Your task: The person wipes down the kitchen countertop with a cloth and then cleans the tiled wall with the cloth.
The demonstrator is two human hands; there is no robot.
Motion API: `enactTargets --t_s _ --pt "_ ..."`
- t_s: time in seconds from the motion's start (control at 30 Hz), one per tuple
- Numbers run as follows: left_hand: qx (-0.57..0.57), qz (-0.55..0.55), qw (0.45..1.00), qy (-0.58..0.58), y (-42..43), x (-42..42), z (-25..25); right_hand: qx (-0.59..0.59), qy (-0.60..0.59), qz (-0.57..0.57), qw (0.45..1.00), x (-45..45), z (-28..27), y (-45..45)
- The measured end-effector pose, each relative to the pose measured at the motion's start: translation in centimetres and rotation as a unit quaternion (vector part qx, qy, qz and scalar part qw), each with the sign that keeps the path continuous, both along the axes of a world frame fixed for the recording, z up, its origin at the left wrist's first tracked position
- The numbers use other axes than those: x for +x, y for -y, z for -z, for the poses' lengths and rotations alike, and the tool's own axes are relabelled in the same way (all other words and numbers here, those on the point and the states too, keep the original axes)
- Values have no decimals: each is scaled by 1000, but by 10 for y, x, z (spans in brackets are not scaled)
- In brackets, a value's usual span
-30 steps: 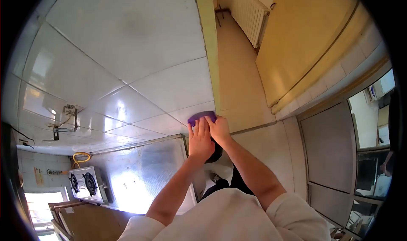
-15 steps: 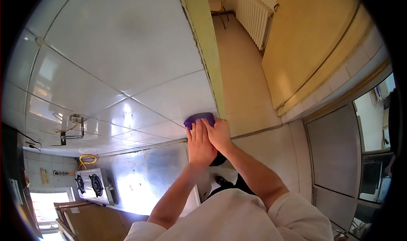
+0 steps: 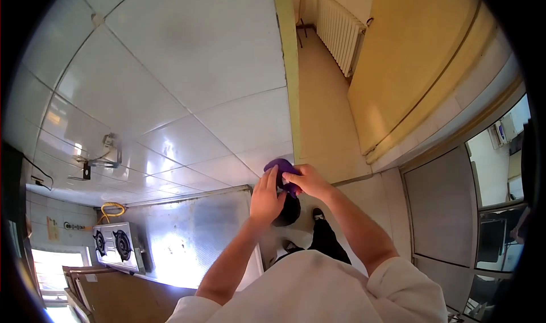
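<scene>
Beside the tiled wall [image 3: 227, 56], left hand [image 3: 266, 202] and right hand [image 3: 313, 182] have purple cloth [image 3: 278, 164] in their grip.

A metal-topped bench [image 3: 224, 223] gleams under bright reflected light, its surface finely textured. Directly on it, at the end to the left of the view, sits a silver two-burner stove [image 3: 118, 246]. Beside the bench, dark shoes [image 3: 318, 214] rest on the pale floor [image 3: 367, 206].

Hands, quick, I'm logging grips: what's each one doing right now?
Left hand: against the cloth; whether it grips cannot be told.
Right hand: closed, holding the cloth.
</scene>
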State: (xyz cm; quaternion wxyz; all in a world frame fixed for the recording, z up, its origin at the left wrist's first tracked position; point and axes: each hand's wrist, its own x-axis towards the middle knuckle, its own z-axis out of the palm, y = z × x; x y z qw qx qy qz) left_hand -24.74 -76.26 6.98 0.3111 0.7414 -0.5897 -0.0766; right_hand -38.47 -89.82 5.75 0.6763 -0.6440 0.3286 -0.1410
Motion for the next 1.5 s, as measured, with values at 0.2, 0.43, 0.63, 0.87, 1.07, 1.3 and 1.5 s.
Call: enactTargets --t_s 0.2,0.43,0.63,0.87,1.07,1.3,1.5 --pt "16 -81 984 -158 1 0 -8 -8 61 134 989 12 11 -14" --pt "38 -93 988 -114 25 -7 -9 -199 -45 226 952 44 7 -11" --pt "52 -99 990 -83 24 -4 9 -273 -71 234 930 63 51 -10" --pt "59 -82 994 -33 28 -5 -7 -352 35 237 905 61 26 -10" --pt "56 -78 994 -59 34 -15 -25 -321 51 248 912 56 2 -7" --pt "78 -84 993 -35 40 -12 0 -280 -39 178 943 56 23 -4" --pt "83 -86 993 -22 35 -13 16 -285 -11 207 936 60 38 -13"
